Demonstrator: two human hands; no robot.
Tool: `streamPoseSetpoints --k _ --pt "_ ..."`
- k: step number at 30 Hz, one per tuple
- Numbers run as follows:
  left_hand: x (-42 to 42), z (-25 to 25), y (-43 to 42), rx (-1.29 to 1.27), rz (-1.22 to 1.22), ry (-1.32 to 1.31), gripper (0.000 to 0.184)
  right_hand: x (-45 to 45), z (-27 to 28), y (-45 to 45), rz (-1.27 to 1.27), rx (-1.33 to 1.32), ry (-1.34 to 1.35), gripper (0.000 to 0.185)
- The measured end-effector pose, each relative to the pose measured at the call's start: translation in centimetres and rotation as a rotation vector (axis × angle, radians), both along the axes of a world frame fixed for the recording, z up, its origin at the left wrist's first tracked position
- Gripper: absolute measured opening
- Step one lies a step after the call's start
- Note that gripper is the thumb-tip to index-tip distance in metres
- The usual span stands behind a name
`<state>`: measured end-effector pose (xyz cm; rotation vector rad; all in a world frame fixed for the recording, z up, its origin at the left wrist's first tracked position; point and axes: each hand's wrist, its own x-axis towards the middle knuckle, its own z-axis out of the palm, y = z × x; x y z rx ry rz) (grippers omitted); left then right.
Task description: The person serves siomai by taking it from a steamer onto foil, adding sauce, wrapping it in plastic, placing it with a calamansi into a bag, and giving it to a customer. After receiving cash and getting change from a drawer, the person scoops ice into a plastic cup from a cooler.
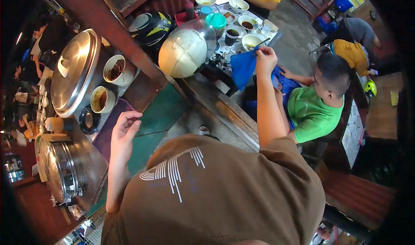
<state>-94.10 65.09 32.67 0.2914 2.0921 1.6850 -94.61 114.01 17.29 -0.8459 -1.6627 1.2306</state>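
My right hand is raised over the edge of the dining table, thumb and fingers pinched on a thin blue sheet. The sheet hangs down from the fingertips; I cannot tell whether it is cloth or plastic. My left hand is half curled with the thumb apart, and nothing shows in it. It is near a white tub of brown sauce and a black lid. Behind these stands a big metal pot with a domed lid.
Several bowls, including one of dark sauce, crowd the patterned table. Helmets rest beside it. A seated person in green is close to my right arm. A metal steamer stands at lower left.
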Motion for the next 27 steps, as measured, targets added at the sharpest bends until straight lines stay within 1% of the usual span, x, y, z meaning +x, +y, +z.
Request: streamPoseSetpoints --k 3,6,13,15,17,19,22,25,26,27 --pt "-0.7 -0.6 0.1 -0.005 0.028 0.007 0.015 -2.1 -0.3 1.9 -0.039 0.006 0.007 0.005" --pt "-1.2 -0.9 0.1 -0.046 0.062 0.017 0.015 -4.6 -2.1 3.9 -0.065 0.022 0.041 0.005" --pt "-2.0 -1.9 -0.4 -0.052 0.087 0.053 0.014 -7.1 -0.7 4.5 -0.177 0.155 -0.074 0.004" --pt "-2.2 -1.8 -0.4 -0.072 0.112 0.054 0.014 -7.5 -0.7 4.6 -0.118 0.058 0.015 0.004" --pt "-2.4 -2.1 -0.5 -0.058 0.124 0.073 0.014 -7.5 -0.6 4.6 -0.151 0.176 -0.145 0.004" --pt "-2.5 -2.1 -0.6 -0.048 0.135 0.079 0.014 -7.8 -0.8 4.7 -0.146 0.236 -0.179 0.005" --pt "-2.5 -2.5 -0.5 -0.042 0.123 0.061 0.014 -7.5 -0.3 4.7 -0.088 0.246 -0.315 0.009" --pt "-2.6 -2.6 -0.2 -0.035 0.118 0.054 0.015 -6.8 0.6 4.6 -0.108 0.417 -0.542 0.012" --pt "-2.7 -2.5 0.0 -0.027 0.108 0.057 0.014 -6.4 1.0 5.0 -0.056 0.416 -0.561 0.017" --pt "-2.6 -2.4 0.1 -0.023 0.098 0.057 0.014 -6.0 1.3 5.3 -0.056 0.429 -0.594 0.019"
